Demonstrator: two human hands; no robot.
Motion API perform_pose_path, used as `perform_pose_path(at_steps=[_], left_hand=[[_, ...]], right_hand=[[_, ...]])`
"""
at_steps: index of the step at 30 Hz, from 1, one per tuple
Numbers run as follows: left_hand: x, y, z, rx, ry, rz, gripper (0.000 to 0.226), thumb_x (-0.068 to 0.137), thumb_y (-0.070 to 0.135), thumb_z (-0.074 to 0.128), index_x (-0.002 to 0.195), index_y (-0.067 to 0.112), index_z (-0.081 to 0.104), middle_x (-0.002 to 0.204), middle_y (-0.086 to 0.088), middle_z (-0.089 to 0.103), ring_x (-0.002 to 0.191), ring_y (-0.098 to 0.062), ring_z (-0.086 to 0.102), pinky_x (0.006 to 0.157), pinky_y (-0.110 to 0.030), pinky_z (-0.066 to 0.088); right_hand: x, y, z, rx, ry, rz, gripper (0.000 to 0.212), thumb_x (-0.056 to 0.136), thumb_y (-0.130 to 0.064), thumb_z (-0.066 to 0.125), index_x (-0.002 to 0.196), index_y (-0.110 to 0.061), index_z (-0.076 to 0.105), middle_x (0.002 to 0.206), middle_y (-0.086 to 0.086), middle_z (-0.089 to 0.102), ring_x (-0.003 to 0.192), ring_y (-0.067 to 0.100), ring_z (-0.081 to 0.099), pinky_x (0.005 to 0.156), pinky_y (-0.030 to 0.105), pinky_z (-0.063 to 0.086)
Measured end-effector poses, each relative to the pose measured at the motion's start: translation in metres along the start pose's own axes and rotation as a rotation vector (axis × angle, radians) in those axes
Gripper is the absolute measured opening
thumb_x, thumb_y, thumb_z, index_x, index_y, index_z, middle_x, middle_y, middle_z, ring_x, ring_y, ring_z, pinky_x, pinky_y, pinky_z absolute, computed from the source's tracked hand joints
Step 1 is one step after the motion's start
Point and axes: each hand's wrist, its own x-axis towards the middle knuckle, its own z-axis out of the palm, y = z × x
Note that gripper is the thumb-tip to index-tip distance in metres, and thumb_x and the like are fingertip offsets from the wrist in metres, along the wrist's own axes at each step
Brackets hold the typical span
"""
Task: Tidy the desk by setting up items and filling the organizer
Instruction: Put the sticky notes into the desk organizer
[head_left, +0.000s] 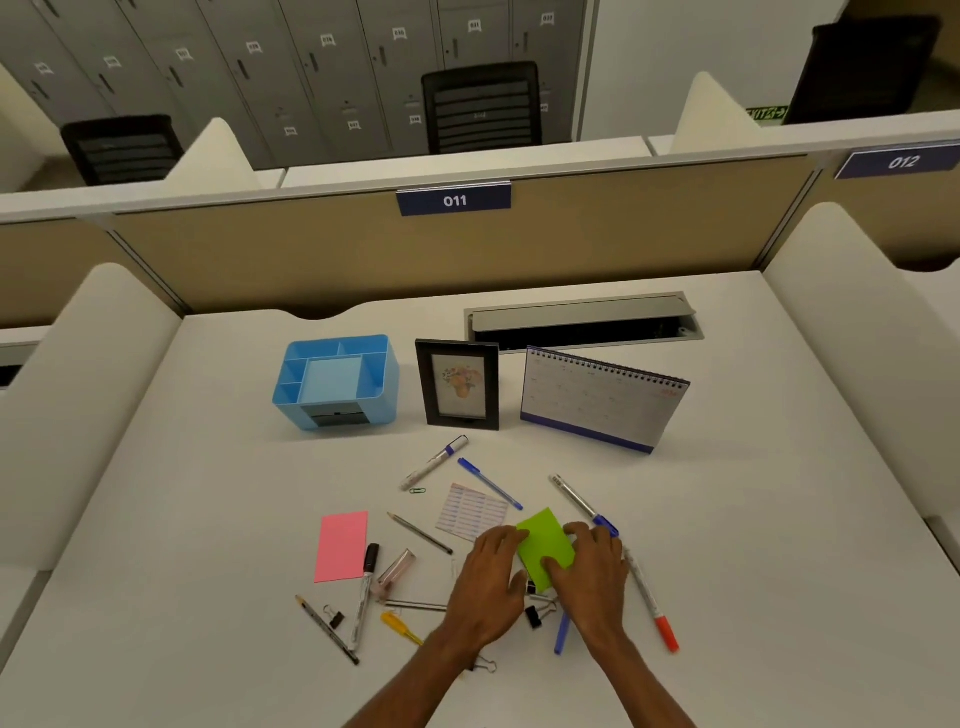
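A green sticky-note pad (544, 544) lies on the white desk (208, 519) between both hands. My left hand (491, 582) touches its left edge with curved fingers. My right hand (589, 569) curls over its right side, thumb on top. A blue desk organizer (336, 382) stands at the back left, its compartments holding nothing. A black picture frame (458, 383) and a spiral desk calendar (602, 397) stand upright beside it. Pens, markers, pencils and binder clips are scattered around the hands.
A pink note pad (343, 545) lies left of the hands, a label sheet (471, 510) above them. A blue pen (491, 483), white markers (435, 462) and a red-tipped marker (652, 603) lie loose. A cable tray (582, 322) is open at the back by the partition.
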Motion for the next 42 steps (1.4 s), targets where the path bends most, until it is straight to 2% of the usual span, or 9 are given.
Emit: perform_pose_path(at_steps=[5, 9, 15, 19, 23, 28, 33, 37, 42], left_hand=[[-0.004, 0.0, -0.008, -0.077, 0.016, 0.007, 0.047, 0.109, 0.032, 0.049, 0.154, 0.02, 0.043, 0.155, 0.002, 0.046, 0.143, -0.011, 0.04, 0.119, -0.017, 0.029], [-0.005, 0.016, -0.027, -0.312, 0.108, -0.1, 0.038, 0.108, 0.05, 0.045, 0.143, 0.037, 0.054, 0.138, 0.019, 0.058, 0.119, 0.004, 0.059, 0.099, -0.011, 0.048], [0.003, 0.034, -0.072, -1.006, 0.087, -0.393, 0.031, 0.104, 0.054, 0.052, 0.119, 0.034, 0.072, 0.113, 0.007, 0.079, 0.098, -0.018, 0.078, 0.077, -0.031, 0.064], [0.004, 0.014, -0.098, -1.01, 0.17, -0.383, 0.023, 0.104, 0.032, 0.063, 0.121, 0.022, 0.074, 0.109, -0.001, 0.08, 0.104, -0.024, 0.076, 0.086, -0.034, 0.063], [0.009, -0.01, -0.119, -1.021, 0.255, -0.386, 0.022, 0.106, 0.016, 0.059, 0.125, 0.012, 0.07, 0.112, -0.009, 0.079, 0.107, -0.029, 0.075, 0.09, -0.044, 0.062], [0.009, -0.046, -0.148, -0.937, 0.249, -0.331, 0.026, 0.107, 0.024, 0.058, 0.129, 0.012, 0.066, 0.12, -0.007, 0.076, 0.108, -0.023, 0.076, 0.096, -0.05, 0.061], [0.012, -0.075, -0.179, -0.853, 0.248, -0.266, 0.024, 0.105, 0.035, 0.061, 0.114, 0.014, 0.068, 0.11, 0.002, 0.079, 0.101, -0.014, 0.077, 0.086, -0.035, 0.064], [0.012, -0.095, -0.204, -0.835, 0.282, -0.228, 0.022, 0.103, 0.036, 0.063, 0.113, 0.019, 0.071, 0.104, 0.003, 0.079, 0.098, -0.011, 0.077, 0.08, -0.026, 0.062], [0.021, -0.123, -0.231, -0.818, 0.312, -0.224, 0.026, 0.103, 0.036, 0.063, 0.118, 0.017, 0.07, 0.111, -0.002, 0.077, 0.106, -0.017, 0.075, 0.091, -0.032, 0.063]], right_hand=[[0.0, -0.007, -0.012, 0.351, -0.048, 0.058, 0.022, 0.085, -0.014, 0.082, 0.104, -0.015, 0.07, 0.089, 0.004, 0.063, 0.082, 0.02, 0.063, 0.064, 0.023, 0.048], [-0.014, -0.029, -0.023, 0.447, 0.037, -0.014, 0.016, 0.086, -0.013, 0.081, 0.097, -0.018, 0.071, 0.08, 0.001, 0.063, 0.074, 0.017, 0.062, 0.064, 0.025, 0.053], [-0.041, -0.079, -0.014, 0.303, 0.151, -0.274, 0.02, 0.092, -0.018, 0.076, 0.111, -0.018, 0.068, 0.097, -0.008, 0.062, 0.081, 0.006, 0.061, 0.073, 0.014, 0.055], [-0.055, -0.113, 0.006, 0.249, 0.138, -0.368, 0.042, 0.087, -0.021, 0.082, 0.126, -0.011, 0.067, 0.126, 0.007, 0.066, 0.112, 0.019, 0.064, 0.093, 0.027, 0.057], [-0.059, -0.129, 0.016, 0.287, 0.13, -0.47, 0.033, 0.088, -0.025, 0.08, 0.119, -0.016, 0.071, 0.121, 0.001, 0.067, 0.109, 0.017, 0.064, 0.09, 0.025, 0.057], [-0.038, -0.163, 0.008, 0.361, 0.27, -0.43, 0.028, 0.097, -0.018, 0.07, 0.125, -0.025, 0.066, 0.112, -0.009, 0.06, 0.097, 0.009, 0.062, 0.078, 0.033, 0.06], [0.01, -0.212, -0.002, 0.22, 0.069, -0.464, 0.048, 0.097, -0.015, 0.067, 0.143, -0.024, 0.056, 0.139, -0.003, 0.057, 0.121, 0.013, 0.057, 0.102, 0.035, 0.054], [0.035, -0.25, 0.002, 0.061, -0.182, -0.579, 0.03, 0.098, -0.025, 0.065, 0.127, -0.03, 0.067, 0.127, -0.01, 0.066, 0.116, 0.01, 0.059, 0.097, 0.035, 0.054], [0.051, -0.294, 0.014, -0.104, -0.113, -0.673, 0.018, 0.095, -0.035, 0.065, 0.11, -0.031, 0.073, 0.106, -0.013, 0.072, 0.098, 0.01, 0.062, 0.08, 0.035, 0.056]])
